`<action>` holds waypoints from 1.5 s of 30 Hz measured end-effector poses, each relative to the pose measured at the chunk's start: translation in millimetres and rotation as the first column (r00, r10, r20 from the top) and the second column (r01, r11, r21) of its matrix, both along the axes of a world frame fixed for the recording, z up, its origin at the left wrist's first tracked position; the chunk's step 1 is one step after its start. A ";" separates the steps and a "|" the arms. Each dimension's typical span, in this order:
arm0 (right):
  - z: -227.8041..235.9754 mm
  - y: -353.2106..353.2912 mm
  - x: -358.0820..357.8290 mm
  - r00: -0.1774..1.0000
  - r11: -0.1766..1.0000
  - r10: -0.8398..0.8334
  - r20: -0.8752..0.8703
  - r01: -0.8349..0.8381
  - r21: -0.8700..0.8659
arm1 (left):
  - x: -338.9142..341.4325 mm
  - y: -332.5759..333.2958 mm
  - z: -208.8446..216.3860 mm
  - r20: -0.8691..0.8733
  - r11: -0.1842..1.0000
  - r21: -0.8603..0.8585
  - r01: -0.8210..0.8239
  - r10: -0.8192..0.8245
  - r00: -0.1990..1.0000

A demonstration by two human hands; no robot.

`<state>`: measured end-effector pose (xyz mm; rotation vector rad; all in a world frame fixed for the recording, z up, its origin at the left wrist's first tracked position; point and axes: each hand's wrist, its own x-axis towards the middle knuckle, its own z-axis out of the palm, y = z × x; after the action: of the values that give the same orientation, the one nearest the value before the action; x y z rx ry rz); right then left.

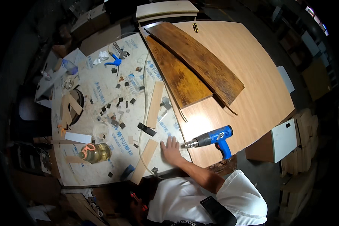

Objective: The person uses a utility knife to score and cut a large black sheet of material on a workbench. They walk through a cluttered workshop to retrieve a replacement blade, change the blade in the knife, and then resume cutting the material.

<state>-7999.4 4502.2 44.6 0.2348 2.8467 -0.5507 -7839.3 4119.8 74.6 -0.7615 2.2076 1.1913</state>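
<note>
My right hand (pixel 171 151) lies on the white-covered bench with its fingers spread and nothing in it. Just right of it, a blue heat gun (pixel 216 139) rests on its side, its metal nozzle towards my fingers. Below the bench's front edge, in shadow, my left hand (pixel 136 209) is closed round a slim red tool (pixel 138 200) whose exact kind I cannot make out. Two narrow wood strips (pixel 154 105) (pixel 144 161) lie left of my right hand. A black block-shaped piece (pixel 146 129) sits between them.
Two brown wood-grain boards (pixel 199 62) with loose edging lie on a light wood panel (pixel 263 83). A pale hose (pixel 145 83) crosses the bench. Leftward are a bottle of yellowish liquid (pixel 101 152), a blue air gun (pixel 115 60), an edging roll (pixel 79 101) and several dark scraps.
</note>
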 end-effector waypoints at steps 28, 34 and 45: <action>-39.2 -2.8 -16.6 0.969 0.999 0.029 0.247 -0.039 0.036 | -66.7 -31.1 60.6 -0.254 0.915 0.247 -0.319 0.379 0.890; -47.0 1.4 -19.7 0.948 0.986 -0.044 0.316 -0.011 0.168 | -67.7 -188.6 -18.3 0.108 0.999 0.011 0.047 -0.048 0.993; 234.6 -249.5 -149.4 0.465 0.889 -0.452 -0.761 0.169 -0.425 | -99.4 -409.7 -37.3 0.190 0.942 0.025 -0.334 0.323 0.927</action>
<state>-8148.8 4252.7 279.2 0.5959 3.5865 -1.5535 -7938.8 3710.1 37.3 -1.2038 1.9361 1.2752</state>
